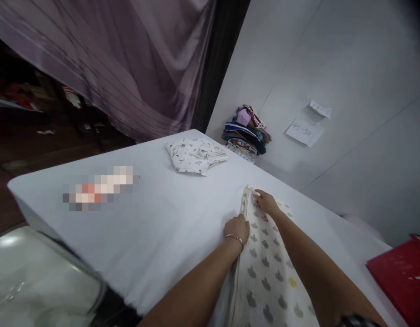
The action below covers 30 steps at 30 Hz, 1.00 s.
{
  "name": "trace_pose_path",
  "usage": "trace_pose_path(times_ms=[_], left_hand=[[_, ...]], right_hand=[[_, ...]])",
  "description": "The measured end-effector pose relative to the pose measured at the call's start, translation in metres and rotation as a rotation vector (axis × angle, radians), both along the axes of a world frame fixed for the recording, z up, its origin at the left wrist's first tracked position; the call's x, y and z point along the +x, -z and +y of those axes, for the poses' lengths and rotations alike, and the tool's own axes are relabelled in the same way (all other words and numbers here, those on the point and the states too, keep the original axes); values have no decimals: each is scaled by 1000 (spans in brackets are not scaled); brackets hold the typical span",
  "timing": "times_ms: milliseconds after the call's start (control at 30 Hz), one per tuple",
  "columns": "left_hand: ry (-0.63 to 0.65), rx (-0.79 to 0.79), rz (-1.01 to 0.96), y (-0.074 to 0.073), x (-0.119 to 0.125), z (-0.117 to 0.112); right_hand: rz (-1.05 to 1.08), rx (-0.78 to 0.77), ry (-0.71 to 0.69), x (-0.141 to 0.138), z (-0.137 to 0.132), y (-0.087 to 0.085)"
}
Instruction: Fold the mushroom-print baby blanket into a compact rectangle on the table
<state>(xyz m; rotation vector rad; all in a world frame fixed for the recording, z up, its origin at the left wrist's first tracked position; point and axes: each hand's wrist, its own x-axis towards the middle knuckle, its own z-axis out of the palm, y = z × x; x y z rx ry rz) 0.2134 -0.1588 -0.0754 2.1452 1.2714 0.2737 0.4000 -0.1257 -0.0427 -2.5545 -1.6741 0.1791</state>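
A long, off-white cloth (264,272) lies on the white-covered table, printed with grey, yellow, red and green shapes. Its near part runs out of the bottom of the view. My left hand (236,228), with a thin bracelet on the wrist, is closed on the cloth's left edge. Farther up, near the far end, my right hand (265,202) has its fingers pinched on the same cloth. Whether the cloth is a garment or a blanket I cannot tell. Beyond both hands rests a folded white cloth item (192,156) with small dark prints.
The table's white cover (145,236) is slightly wrinkled. Folded clothes (244,134) are stacked by the wall, below papers, one reading "45-50" (303,131). A purple curtain (145,59) hangs behind. A red object (401,272) stands right, a shiny pale surface (39,277) left; one table item is blurred out.
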Motion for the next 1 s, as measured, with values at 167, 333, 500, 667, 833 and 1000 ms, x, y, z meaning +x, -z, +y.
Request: trace_pose_path(times_ms=[167,333,500,667,833,1000], left_hand=[[-26,10,-8,2,2,1],[-28,5,5,2,2,1],[-27,-3,12,3,3,2],[-11,3,33,4,4,2],[-4,-10,46,2,4,3],[9,-15,42,0,3,3]], right_hand=[[-5,-137,-58,6,46,4],[17,-248,-38,11,62,1],[27,-158,-43,9,63,5],[126,-87,-30,10,58,11],[231,-48,4,13,48,11],[168,58,78,2,42,17]])
